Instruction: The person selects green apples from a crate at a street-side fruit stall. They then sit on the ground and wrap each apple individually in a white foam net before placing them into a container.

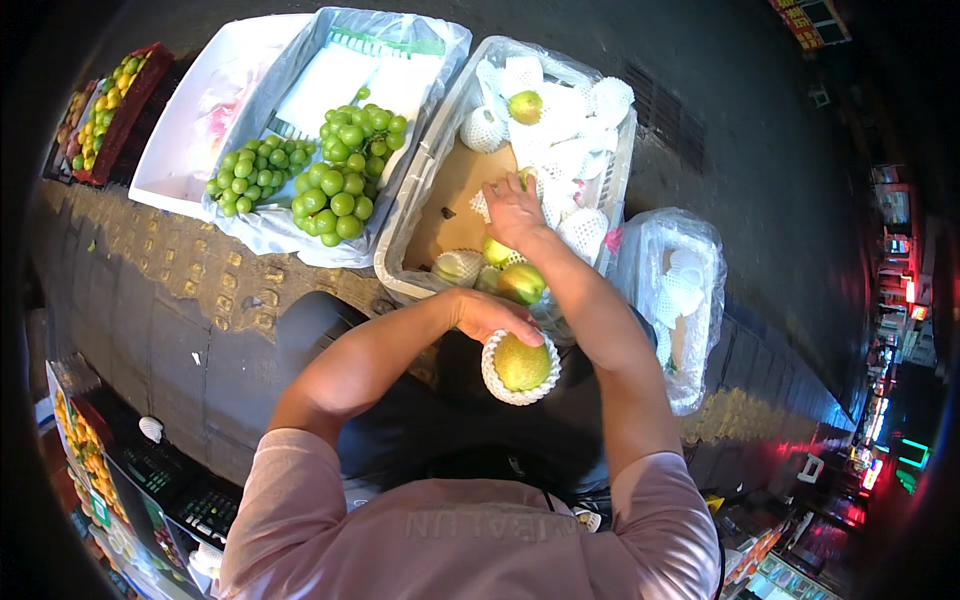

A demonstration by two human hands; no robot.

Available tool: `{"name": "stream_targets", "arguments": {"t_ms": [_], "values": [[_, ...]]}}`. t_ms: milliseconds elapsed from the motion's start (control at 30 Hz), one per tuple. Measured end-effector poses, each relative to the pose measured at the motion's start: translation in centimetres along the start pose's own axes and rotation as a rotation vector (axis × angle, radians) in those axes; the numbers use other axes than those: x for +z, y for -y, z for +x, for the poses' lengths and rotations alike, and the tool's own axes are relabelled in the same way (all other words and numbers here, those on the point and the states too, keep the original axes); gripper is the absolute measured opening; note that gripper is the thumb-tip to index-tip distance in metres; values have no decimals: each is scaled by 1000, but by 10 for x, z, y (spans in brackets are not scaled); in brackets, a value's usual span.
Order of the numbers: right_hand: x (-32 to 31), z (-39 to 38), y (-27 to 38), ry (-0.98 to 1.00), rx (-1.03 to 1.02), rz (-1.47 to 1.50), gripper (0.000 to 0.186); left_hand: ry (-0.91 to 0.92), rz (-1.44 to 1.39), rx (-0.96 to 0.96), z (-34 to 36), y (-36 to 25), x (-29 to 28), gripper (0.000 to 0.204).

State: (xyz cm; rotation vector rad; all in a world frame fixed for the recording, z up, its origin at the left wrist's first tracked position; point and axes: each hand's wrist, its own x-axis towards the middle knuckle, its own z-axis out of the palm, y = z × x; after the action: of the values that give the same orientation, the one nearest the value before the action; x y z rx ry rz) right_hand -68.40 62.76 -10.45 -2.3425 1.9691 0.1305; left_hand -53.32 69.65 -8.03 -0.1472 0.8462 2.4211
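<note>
My left hand (pixel 495 315) is closed around a yellow-green pear (pixel 522 362) sleeved in a white foam net, held above my lap in front of the crate. With my arm stretched forward, my right hand (pixel 515 212) reaches into a pale plastic crate (pixel 412 215) lined with cardboard. Its fingers curl over a greenish pear (pixel 527 177), mostly hidden beneath them. Between my hands, a bare pear with a reddish blush (pixel 522 284) lies at the crate's near end, beside a netted pear (pixel 459 266). White foam nets (pixel 560 135) and netted fruit fill the crate's far right part.
Left of the crate stands a lined box (pixel 290 85) with bunches of green grapes (pixel 345 180), next to a white foam box (pixel 165 170). A smaller plastic-wrapped crate (pixel 700 345) with foam nets is at the right. Crated orange and green fruit (pixel 112 100) sits far left.
</note>
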Motion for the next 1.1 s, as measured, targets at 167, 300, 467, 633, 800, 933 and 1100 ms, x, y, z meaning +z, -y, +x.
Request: {"name": "stream_targets", "arguments": {"t_ms": [167,300,467,633,800,933,1100], "values": [[-9,31,8,-172,127,426,26,29,-14,43,2,7,-1,64],[-47,14,-16,-563,370,1069,24,13,-41,39,1,9,-4,66],[-68,-124,-151,-936,602,1111,54,-183,-91,197,-21,-6,12,78],[16,-331,-298,-956,1195,803,56,-209,-146,453,-17,-33,9,83],[-33,-276,-189,-773,937,1030,52,-573,-102,491,-27,-32,1,77],[-107,-200,-52,-492,431,854,63,-595,-43,540,-32,-45,11,80],[-130,-148,12,-72,178,759,93,-758,75,635,-28,-41,-1,86]]}}
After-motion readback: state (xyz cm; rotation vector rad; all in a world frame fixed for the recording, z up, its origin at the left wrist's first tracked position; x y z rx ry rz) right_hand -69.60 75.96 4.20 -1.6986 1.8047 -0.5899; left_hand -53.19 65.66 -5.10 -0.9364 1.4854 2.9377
